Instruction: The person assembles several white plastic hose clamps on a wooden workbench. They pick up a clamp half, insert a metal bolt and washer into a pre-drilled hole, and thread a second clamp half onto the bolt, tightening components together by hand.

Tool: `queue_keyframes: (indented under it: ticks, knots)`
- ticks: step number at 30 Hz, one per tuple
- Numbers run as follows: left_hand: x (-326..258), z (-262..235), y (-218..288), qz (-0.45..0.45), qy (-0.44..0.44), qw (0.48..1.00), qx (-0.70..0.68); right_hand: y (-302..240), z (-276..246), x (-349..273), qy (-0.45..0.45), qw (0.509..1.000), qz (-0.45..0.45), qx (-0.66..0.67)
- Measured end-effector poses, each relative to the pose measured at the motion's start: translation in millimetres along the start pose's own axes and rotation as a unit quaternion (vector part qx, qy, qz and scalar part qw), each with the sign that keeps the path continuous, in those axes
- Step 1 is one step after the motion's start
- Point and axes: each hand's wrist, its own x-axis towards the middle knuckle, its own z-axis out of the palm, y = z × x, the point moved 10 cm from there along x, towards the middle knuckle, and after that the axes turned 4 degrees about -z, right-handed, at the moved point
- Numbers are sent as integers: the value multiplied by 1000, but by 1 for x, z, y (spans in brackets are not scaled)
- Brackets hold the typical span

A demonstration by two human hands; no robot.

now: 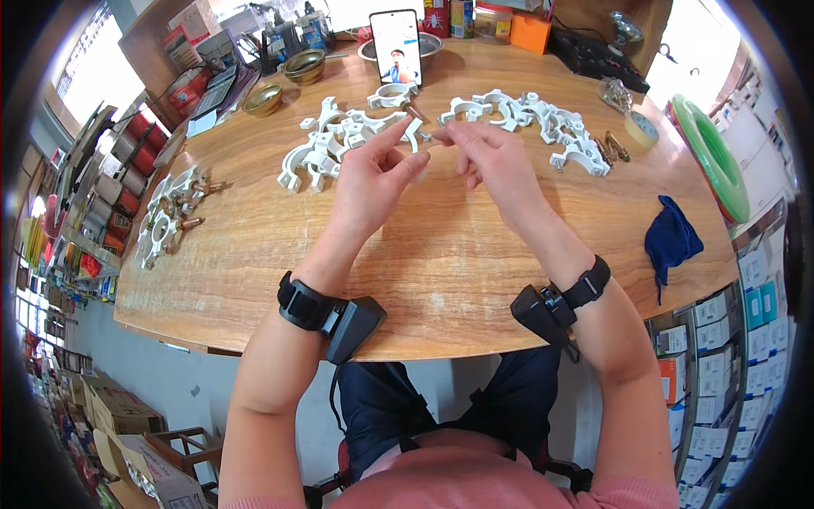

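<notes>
Above the middle of the table, my left hand (373, 180) is closed on a white plastic pipe clamp half (414, 136), held between thumb and fingers. My right hand (496, 161) is pinched just beside it, at a small metal screw (426, 137) by the clamp half; the fingertips partly hide it. Behind my left hand lies a pile of white clamp halves (322, 157). More white clamp pieces (551, 119) spread beyond my right hand. At the left, several clamps (161, 233) have brass-coloured bolts attached. Loose brass-coloured expansion bolts (612, 148) lie at the right.
A phone (395, 51) stands upright at the back beside metal bowls (304, 64). To the right are a tape roll (641, 129), a clear bag of small parts (615, 95), a dark blue cloth pouch (672, 239) and a green coil (710, 157) at the table's edge.
</notes>
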Motion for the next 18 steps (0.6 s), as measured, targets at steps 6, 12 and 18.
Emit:
queue_keyframes:
  ticks: [6,12,18]
  knots:
    - [-1,1,-8,-25,-5,999,35,11,3,-3,1,997,59,47]
    - [-2,3,-9,-36,-10,999,30,11,-2,-3,18,999,41,31]
    - [-1,6,-16,-46,-19,998,26,14,-9,-3,61,995,17,79]
